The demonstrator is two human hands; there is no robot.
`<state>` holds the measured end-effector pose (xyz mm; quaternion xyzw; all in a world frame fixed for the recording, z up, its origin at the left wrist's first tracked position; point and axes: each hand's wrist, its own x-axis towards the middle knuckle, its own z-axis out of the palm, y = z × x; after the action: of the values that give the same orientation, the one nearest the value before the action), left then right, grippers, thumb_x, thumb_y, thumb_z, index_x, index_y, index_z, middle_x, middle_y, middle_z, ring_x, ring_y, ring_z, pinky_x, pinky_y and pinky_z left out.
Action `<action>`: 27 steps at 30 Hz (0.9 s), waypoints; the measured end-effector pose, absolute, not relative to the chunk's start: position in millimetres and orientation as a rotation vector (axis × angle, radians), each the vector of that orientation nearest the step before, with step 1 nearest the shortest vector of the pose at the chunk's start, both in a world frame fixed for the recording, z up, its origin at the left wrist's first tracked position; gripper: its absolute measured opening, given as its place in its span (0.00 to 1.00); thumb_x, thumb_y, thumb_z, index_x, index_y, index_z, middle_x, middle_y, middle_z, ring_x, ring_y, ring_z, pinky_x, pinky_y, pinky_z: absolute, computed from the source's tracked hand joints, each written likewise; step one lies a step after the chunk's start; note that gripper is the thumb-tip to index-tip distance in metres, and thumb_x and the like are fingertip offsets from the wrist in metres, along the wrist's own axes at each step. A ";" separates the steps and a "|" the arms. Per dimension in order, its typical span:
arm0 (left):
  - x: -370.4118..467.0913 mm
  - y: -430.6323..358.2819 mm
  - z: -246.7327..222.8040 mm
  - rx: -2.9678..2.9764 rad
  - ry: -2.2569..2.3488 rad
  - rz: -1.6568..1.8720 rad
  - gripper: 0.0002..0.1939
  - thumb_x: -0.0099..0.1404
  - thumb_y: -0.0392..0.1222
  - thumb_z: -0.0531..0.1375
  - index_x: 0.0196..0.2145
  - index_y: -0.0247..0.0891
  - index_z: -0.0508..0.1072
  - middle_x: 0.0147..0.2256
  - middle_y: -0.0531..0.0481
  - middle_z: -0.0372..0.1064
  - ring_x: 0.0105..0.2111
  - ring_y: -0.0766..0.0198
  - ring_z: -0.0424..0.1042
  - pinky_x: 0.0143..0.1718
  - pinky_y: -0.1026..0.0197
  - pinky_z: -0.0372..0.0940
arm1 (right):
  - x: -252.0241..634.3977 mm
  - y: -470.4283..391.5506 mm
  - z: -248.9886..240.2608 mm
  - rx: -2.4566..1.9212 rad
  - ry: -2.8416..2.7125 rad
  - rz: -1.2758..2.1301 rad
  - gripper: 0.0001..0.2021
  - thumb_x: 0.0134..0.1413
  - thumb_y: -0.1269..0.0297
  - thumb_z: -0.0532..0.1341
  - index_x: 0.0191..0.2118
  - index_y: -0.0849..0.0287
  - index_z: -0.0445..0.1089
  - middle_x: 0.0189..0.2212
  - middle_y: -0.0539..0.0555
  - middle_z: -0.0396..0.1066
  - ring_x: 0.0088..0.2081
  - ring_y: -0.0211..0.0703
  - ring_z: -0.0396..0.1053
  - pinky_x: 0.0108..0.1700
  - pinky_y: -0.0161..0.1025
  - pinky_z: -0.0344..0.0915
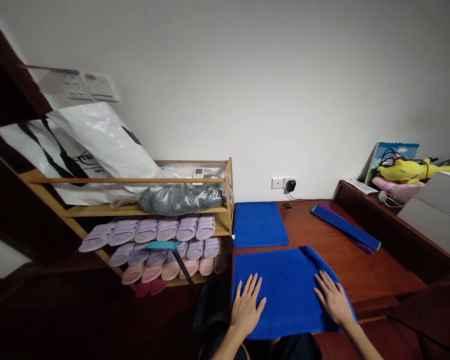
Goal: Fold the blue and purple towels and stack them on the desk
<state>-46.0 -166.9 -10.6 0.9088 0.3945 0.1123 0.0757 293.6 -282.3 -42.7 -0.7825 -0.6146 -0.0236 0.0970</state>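
A blue cloth (pixel 285 295) lies spread over the near part of the wooden table, its front edge reaching the table's front. Flat on its left side rests my left hand (pixel 246 305), fingers stretched out. My right hand (pixel 333 299) lies on the cloth's right side, fingers extended, beside a raised fold along that edge. Behind it, toward the wall, is a second blue cloth (pixel 260 225), laid flat as a neat square. Farther right on the table lie long folded strips of blue and purple cloth (pixel 345 229), crossing each other.
On the left stands a wooden rack (pixel 135 181) with rows of lilac and pink slippers (pixel 167 229) and white bags on top. Right of the table (pixel 315 235), a raised ledge holds a yellow plush toy (pixel 405 170) and white boxes. A black plug (pixel 291 185) sits in the wall socket.
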 end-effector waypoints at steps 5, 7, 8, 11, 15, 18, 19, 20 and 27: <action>-60.1 -167.5 -6.8 2.730 1.161 0.316 0.28 0.70 0.52 0.42 0.64 0.50 0.36 0.66 0.53 0.39 0.64 0.57 0.44 0.61 0.44 0.44 | 389.1 -321.6 -38.4 -2.680 -1.763 -0.117 0.28 0.57 0.49 0.46 0.62 0.47 0.53 0.63 0.55 0.52 0.64 0.50 0.46 0.58 0.58 0.49; -68.0 -169.3 -6.9 2.747 1.159 0.319 0.29 0.70 0.53 0.43 0.64 0.51 0.35 0.65 0.53 0.40 0.64 0.57 0.44 0.61 0.45 0.45 | 405.8 -324.8 -33.3 -2.834 -1.640 -0.163 0.26 0.57 0.56 0.46 0.61 0.50 0.55 0.63 0.57 0.52 0.64 0.51 0.48 0.57 0.59 0.49; -72.4 -170.1 -7.0 2.757 1.156 0.320 0.29 0.70 0.53 0.43 0.64 0.51 0.35 0.65 0.54 0.40 0.64 0.57 0.45 0.61 0.46 0.45 | 406.9 -323.2 -30.6 -2.897 -1.542 -0.221 0.25 0.56 0.60 0.46 0.60 0.53 0.58 0.63 0.59 0.52 0.63 0.52 0.49 0.56 0.59 0.50; -85.2 -171.8 -7.4 2.746 1.190 0.316 0.29 0.70 0.52 0.43 0.64 0.52 0.34 0.65 0.55 0.41 0.64 0.58 0.45 0.61 0.47 0.46 | 377.5 -307.7 -24.2 -2.812 -1.386 -0.403 0.25 0.55 0.64 0.45 0.57 0.63 0.61 0.63 0.67 0.50 0.60 0.56 0.55 0.54 0.55 0.54; -95.3 -172.6 -6.1 2.695 1.225 0.300 0.29 0.70 0.51 0.43 0.64 0.53 0.34 0.65 0.55 0.40 0.64 0.59 0.44 0.60 0.49 0.49 | 292.9 -279.4 -29.4 -2.248 -1.778 -0.198 0.26 0.60 0.56 0.43 0.62 0.58 0.52 0.64 0.59 0.48 0.62 0.46 0.52 0.57 0.47 0.55; -98.0 -173.0 -3.5 2.690 1.207 0.299 0.29 0.70 0.51 0.43 0.64 0.53 0.34 0.65 0.56 0.39 0.64 0.59 0.43 0.61 0.49 0.48 | 261.0 -269.5 -42.9 -2.137 -1.872 0.002 0.27 0.61 0.52 0.43 0.64 0.48 0.45 0.65 0.54 0.47 0.63 0.43 0.49 0.59 0.51 0.53; -98.4 -173.3 -2.7 2.686 1.206 0.296 0.29 0.70 0.51 0.43 0.64 0.53 0.34 0.65 0.56 0.39 0.64 0.59 0.43 0.61 0.49 0.48 | 264.3 -269.8 -47.6 -2.164 -1.849 0.018 0.27 0.61 0.50 0.43 0.64 0.48 0.45 0.65 0.54 0.46 0.64 0.44 0.48 0.59 0.52 0.52; -98.6 -173.6 -2.0 2.681 1.205 0.293 0.29 0.70 0.51 0.43 0.64 0.53 0.34 0.66 0.56 0.39 0.64 0.60 0.43 0.61 0.49 0.48 | 274.6 -271.8 -51.9 -2.210 -1.812 0.011 0.28 0.61 0.49 0.43 0.64 0.50 0.46 0.65 0.55 0.47 0.64 0.45 0.47 0.59 0.53 0.51; -97.5 -174.1 -2.6 2.639 1.208 0.320 0.28 0.70 0.50 0.44 0.64 0.53 0.36 0.65 0.54 0.40 0.64 0.58 0.43 0.61 0.48 0.47 | 417.8 -314.0 -63.6 -2.575 -1.672 -0.035 0.30 0.58 0.47 0.39 0.64 0.48 0.48 0.65 0.52 0.46 0.66 0.47 0.41 0.60 0.60 0.45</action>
<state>-97.5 -174.1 -2.6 0.8983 0.4111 0.1088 0.1105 417.8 -314.0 -63.6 -0.8382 -0.5441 -0.0115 0.0355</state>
